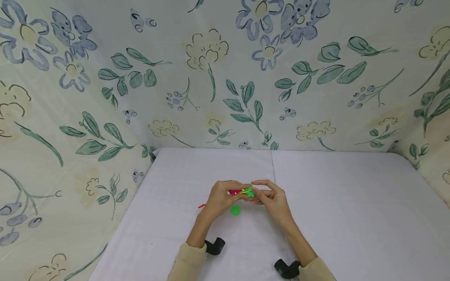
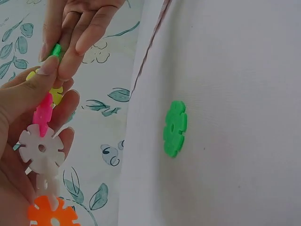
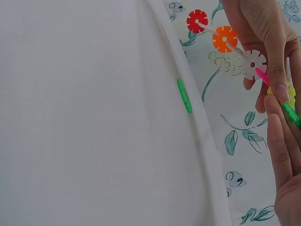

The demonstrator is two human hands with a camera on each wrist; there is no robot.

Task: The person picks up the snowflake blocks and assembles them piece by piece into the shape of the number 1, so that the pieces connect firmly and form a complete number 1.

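Observation:
A chain of slotted snowflake discs hangs from my left hand, whose thumb and fingers pinch it near its yellow disc. Beyond the yellow come a pink disc, a white disc, an orange disc and, at the far end, a red disc. Pale pieces show between some of these. With its thumb and fingers, my right hand holds a green disc against the yellow end; fingers partly hide the joint. Below the hands, a loose green disc lies on the table.
The table wears a white cloth with a crease near its middle. Floral fabric rises behind it and at both sides. Black wrist cameras are strapped under both forearms, close above the tabletop.

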